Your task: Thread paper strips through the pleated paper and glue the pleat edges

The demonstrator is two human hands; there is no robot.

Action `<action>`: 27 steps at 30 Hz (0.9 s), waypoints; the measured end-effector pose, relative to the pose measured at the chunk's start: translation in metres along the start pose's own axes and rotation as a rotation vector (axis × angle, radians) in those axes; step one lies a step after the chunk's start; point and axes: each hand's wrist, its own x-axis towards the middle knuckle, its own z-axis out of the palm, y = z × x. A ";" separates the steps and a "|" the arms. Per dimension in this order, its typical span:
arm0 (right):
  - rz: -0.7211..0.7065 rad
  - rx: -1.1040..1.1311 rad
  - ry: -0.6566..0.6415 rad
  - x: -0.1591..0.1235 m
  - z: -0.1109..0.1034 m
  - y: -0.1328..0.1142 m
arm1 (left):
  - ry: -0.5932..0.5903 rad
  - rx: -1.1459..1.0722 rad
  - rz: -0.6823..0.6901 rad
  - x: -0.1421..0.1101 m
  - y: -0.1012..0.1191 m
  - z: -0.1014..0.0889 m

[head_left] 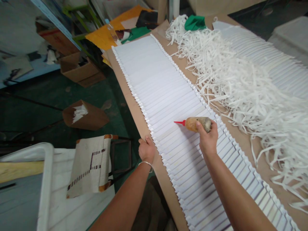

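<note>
1. White overlapping strips (154,80) lie in a long row on our brown board (139,119); finished share unclear.
2. Our right hand (209,138) grips the squeeze bottle (192,124) above mid-row.
3. Our left hand (146,150) is at the board edge; can't tell if gripping.

Cartons and oddments around the surface (134,110)

On the green floor (109,102), an open carton (80,69) stands near a brown box (90,118); a patterned panel (90,165) lies beside a white-rimmed tub (47,173). Orange sheets (99,36), a blue-capped clear bottle (110,29) and green material (136,33) sit by the surface's far end.
</note>
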 end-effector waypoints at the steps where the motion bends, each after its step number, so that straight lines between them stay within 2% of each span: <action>1: 0.001 -0.027 -0.007 -0.008 0.002 -0.003 | -0.002 0.000 -0.001 0.000 -0.001 0.001; 7: -0.041 -0.081 -0.090 -0.046 0.014 -0.016 | 0.010 -0.018 -0.008 0.000 -0.001 0.001; 14: -0.105 -0.065 -0.145 -0.077 0.033 -0.010 | 0.044 -0.008 0.020 0.002 -0.002 0.004; 18: -0.245 -0.091 -0.243 -0.076 0.033 0.001 | 0.116 0.012 0.033 0.006 -0.003 0.015; 22: -0.449 -0.190 -0.378 -0.069 0.014 -0.002 | 0.155 0.007 0.069 0.015 -0.005 0.029; 24: -0.414 -0.151 -0.310 -0.071 0.005 -0.012 | 0.166 -0.003 0.082 0.016 -0.006 0.030; 27: -0.107 0.030 -0.043 -0.077 -0.004 -0.027 | 0.131 -0.060 0.135 0.011 -0.005 0.025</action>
